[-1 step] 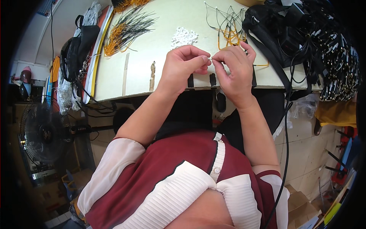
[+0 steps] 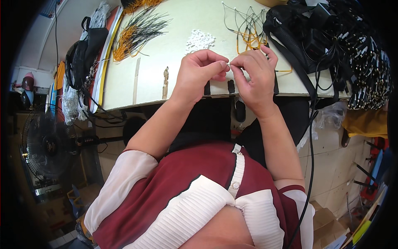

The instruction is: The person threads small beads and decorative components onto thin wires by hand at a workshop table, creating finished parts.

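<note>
Head view: what do you hold, and how?

"At 1 o'clock, above the table (image 2: 186,18), your left hand (image 2: 194,75) pinches a tiny pale piece (image 2: 228,64) between thumb and index finger; your right hand (image 2: 256,74) has its thumb and index closed on it from the 3 o'clock side. Whether it is one part or two, you cannot tell at this size."

"How should it handle for you?"

"Probably almost weightless and easy to drop. Its stiffness does not show; if it resembles the white bits (image 2: 200,40) piled at 12 o'clock, expect a smooth, perhaps slippery surface. Hold it lightly, at the very fingertips."

"And which way does it point?"

"Between your hands it seems to lie from 9 to 3 o'clock, too small for a firm reading. The orange cord (image 2: 284,71) showing past your right hand, at 2 o'clock, runs toward 3; whether it joins your piece is hidden. Looped cords (image 2: 251,38) lie at 1 o'clock, beyond your hands."
</note>
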The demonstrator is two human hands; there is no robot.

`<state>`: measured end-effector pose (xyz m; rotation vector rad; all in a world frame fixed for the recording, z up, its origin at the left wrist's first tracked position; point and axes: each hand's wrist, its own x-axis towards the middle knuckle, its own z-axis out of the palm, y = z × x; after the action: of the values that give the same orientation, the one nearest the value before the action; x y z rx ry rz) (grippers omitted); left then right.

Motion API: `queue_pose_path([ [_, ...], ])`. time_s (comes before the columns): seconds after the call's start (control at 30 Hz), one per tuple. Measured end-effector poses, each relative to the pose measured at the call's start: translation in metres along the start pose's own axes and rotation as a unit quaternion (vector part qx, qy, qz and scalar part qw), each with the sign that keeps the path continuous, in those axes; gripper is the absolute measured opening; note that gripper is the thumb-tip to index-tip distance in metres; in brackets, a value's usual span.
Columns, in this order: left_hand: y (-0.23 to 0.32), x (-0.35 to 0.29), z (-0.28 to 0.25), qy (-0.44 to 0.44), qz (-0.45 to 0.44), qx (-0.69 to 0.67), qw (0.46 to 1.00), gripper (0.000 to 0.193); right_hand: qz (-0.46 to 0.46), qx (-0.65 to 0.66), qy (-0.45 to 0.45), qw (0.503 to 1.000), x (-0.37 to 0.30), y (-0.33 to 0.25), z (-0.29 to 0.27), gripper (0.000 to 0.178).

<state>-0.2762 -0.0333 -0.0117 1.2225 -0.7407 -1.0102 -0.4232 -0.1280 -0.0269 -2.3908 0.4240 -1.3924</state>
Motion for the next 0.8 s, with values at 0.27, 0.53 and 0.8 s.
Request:
queue_pose_path([
  [0.27, -0.002, -0.005, 0.005, 0.02, 0.001, 0.013, 1.0, 0.01, 0.03, 0.028, -0.021, 0.999, 0.0, 0.0, -0.001, 0.011],
  [0.53, -0.003, -0.009, 0.002, 0.028, 0.012, 0.039, 0.999, 0.012, 0.081, -0.041, 0.092, 0.992, 0.001, 0.007, -0.034, 0.011],
  [0.8, 0.005, -0.022, -0.01, 0.017, 0.002, 0.055, 0.998, 0.007, 0.255, 0.014, -0.053, 0.965, -0.019, 0.023, -0.096, 0.01],
])
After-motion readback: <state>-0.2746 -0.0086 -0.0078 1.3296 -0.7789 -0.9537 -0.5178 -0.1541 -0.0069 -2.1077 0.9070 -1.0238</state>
